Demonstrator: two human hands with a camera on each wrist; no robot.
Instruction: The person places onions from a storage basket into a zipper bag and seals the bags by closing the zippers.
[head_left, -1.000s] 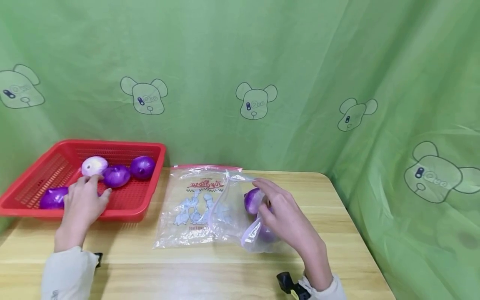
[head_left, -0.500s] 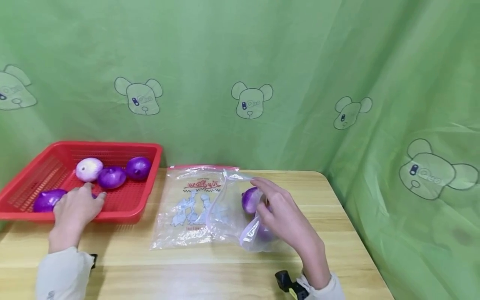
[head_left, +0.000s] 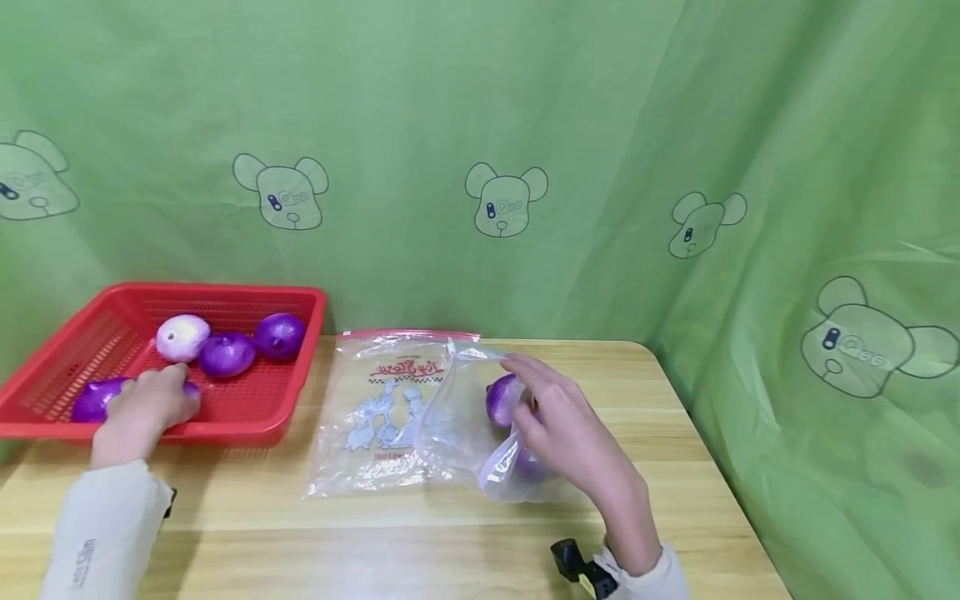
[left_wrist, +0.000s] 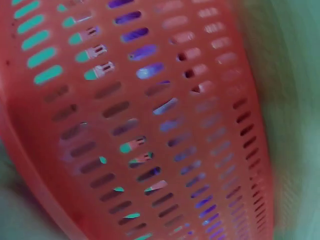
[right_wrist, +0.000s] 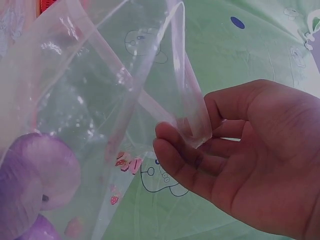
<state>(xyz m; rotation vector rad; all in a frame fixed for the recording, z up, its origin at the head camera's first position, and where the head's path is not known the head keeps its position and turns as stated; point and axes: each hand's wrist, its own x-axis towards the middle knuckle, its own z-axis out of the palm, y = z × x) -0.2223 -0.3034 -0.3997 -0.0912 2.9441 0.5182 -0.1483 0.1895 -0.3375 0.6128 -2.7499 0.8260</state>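
My left hand [head_left: 148,404] reaches over the near rim into the red basket [head_left: 303,367]. Its fingers curl down around a purple onion [head_left: 192,390], of which only a sliver shows; the fingertips are hidden. Another purple onion [head_left: 93,400] lies left of the hand. In the left wrist view the slotted basket wall [left_wrist: 115,92] blocks the hand. On the right, my right hand [head_left: 573,433] grips the mouth edge of a clear plastic bag [head_left: 457,425], holding it up. Within the bag are purple onions [right_wrist: 50,167]; the right wrist view shows curled fingers at the rim.
Farther back in the basket sit a pale onion [head_left: 182,337] and two purple onions, one of them in the middle [head_left: 227,354]. A flat printed zip bag [head_left: 390,400] lies between basket and open bag on the wooden table [head_left: 337,542]. Green curtains [head_left: 405,100] stand behind and right.
My left hand has sunk lower into the basket, its fingers closing more tightly round the onion. The right hand keeps hold of the bag's edge. The head view has shifted slightly.
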